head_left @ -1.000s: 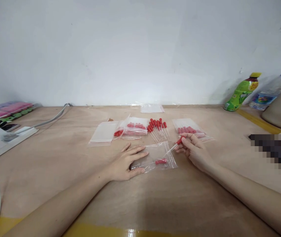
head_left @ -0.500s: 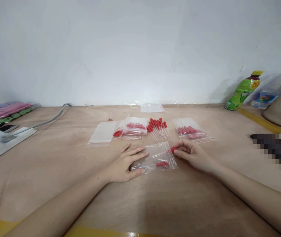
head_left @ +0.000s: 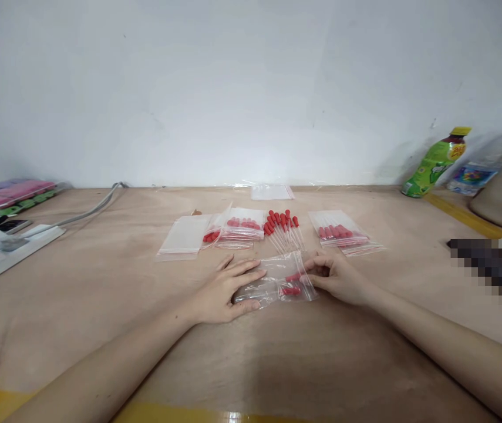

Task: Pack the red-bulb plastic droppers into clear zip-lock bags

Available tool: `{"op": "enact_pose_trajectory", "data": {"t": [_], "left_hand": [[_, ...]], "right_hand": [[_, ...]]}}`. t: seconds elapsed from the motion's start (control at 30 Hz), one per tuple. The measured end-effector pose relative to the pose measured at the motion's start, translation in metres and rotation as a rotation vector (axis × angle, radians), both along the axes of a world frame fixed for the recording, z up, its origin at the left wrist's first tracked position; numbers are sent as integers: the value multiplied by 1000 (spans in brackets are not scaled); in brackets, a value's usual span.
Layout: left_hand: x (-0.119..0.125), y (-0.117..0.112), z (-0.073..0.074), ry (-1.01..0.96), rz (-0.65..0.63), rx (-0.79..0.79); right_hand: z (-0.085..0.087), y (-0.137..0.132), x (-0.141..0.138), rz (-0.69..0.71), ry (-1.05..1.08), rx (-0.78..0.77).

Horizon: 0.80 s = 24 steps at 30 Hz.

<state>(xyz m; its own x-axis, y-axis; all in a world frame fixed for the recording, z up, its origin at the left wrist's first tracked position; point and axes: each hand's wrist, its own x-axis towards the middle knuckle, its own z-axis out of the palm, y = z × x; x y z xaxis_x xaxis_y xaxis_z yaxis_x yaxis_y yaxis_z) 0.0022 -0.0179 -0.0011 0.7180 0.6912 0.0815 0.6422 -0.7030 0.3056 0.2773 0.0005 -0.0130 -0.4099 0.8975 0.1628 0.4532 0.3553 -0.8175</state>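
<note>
My left hand [head_left: 233, 291] lies flat with spread fingers on a clear zip bag [head_left: 272, 270], holding it against the table. Inside that bag rests a dropper with a red bulb [head_left: 289, 291]. A second red-bulbed dropper [head_left: 293, 276] lies mostly in the bag, above the first. At the bag's mouth on the right, my right hand [head_left: 332, 275] has its fingers closed at the end of the second dropper's bulb. Just behind the bag is a loose pile of droppers [head_left: 282, 223] with red bulbs and clear stems.
Filled bags [head_left: 244, 226] of droppers lie left of the pile, beside flat bags [head_left: 182, 236]. Another filled bag [head_left: 339, 229] lies right. Bottles [head_left: 435, 161] stand by the wall at the right. A power strip [head_left: 22, 249] with cables sits left.
My right hand has moved left, and the second dropper has slid further into the bag, its red bulb now inside the mouth. My left hand has stayed in place.
</note>
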Motion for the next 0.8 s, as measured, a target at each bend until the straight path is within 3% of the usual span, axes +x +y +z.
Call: {"op": "enact_pose_trajectory", "data": {"t": [0.13,0.3,0.37,0.57,0.67,0.8], "left_hand": [[0,0,-1,-4,0,10],[1,-1,1,17,8,5],[1,-1,3,31,-4,3],[1,-2,4,34,-24,0],[0,-2,3,46,-19,5],[0,-2,1,45,-12,8]], "right_hand": [[-2,-4,-13,-72,45,-50],[5,-8,-11,71,-30,9],[9,-1,-5,69,-75,-9],[22,62,4,-366,-306,105],[25,95,-2,-457,-469,111],[22,115,-17,-449,-537,59]]}}
